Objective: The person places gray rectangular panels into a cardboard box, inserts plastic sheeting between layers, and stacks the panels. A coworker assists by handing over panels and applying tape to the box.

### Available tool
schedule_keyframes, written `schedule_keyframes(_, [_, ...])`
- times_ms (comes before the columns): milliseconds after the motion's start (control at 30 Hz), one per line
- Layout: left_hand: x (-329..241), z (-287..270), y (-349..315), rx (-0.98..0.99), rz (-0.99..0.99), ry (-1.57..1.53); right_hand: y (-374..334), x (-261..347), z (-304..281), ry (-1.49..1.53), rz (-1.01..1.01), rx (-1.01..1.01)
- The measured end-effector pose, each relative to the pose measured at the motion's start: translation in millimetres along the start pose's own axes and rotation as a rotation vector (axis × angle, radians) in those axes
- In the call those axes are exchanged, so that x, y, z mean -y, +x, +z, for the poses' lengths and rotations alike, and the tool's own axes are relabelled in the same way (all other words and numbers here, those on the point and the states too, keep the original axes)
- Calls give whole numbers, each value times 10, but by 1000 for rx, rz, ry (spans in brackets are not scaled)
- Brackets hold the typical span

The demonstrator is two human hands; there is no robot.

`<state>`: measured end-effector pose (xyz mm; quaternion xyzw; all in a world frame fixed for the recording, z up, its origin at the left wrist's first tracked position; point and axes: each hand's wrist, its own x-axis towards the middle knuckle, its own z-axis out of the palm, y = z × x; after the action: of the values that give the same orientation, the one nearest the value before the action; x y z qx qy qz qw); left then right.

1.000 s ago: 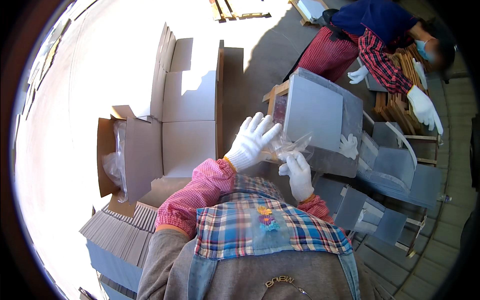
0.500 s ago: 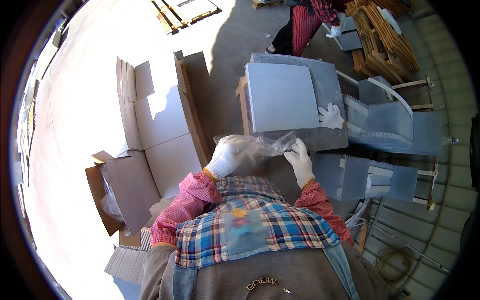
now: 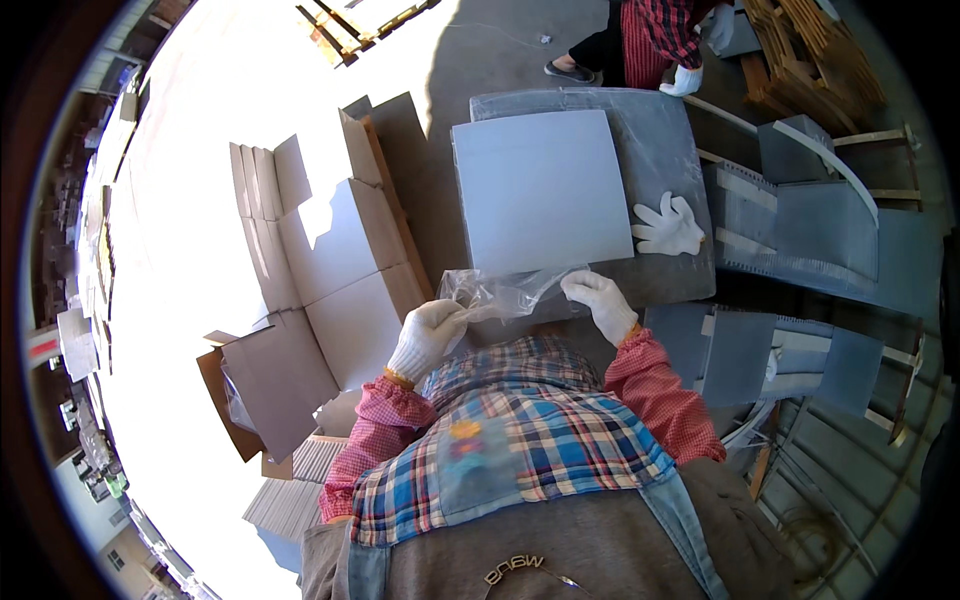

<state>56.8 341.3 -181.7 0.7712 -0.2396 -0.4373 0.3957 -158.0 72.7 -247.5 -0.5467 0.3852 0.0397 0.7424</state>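
A clear plastic bag [image 3: 508,293] stretches between my two gloved hands, in front of my body. My left hand [image 3: 428,335] pinches its left end, with the fingers closed. At the bag's upper right edge, my right hand [image 3: 598,298] grips the film between thumb and fingers. Just beyond lies a flat, pale grey square panel [image 3: 540,190], on top of a larger stack wrapped in film [image 3: 660,130]. A loose white glove [image 3: 668,225] rests on that stack, right of the panel.
Several cardboard boxes [image 3: 340,235] stand at my left, beside an open carton [image 3: 275,390] with plastic inside. At my right are racks holding grey panels [image 3: 820,230]. A co-worker [image 3: 655,45] bends near stacked brown slats [image 3: 815,65] at the far right.
My hands have moved apart and the bag is spread wider between them. My left hand has come lower and nearer. The co-worker has shifted, reaching toward the far edge of the wrapped stack.
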Motion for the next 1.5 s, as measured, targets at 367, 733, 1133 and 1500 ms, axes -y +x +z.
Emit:
schedule_keyframes(367, [-714, 314, 127, -78, -179, -58, 666, 295, -559, -203, -96, 226])
schedule_keyframes(733, [-405, -121, -35, 34, -592, -132, 43, 264, -576, 47, 222, 733])
schedule_keyframes(1133, [-615, 270, 1178, 236, -569, 182, 223, 50, -1297, -141, -66, 212])
schedule_keyframes(1500, [-501, 520, 2162, -394, -284, 117, 1167, 654, -1752, -644, -187, -201])
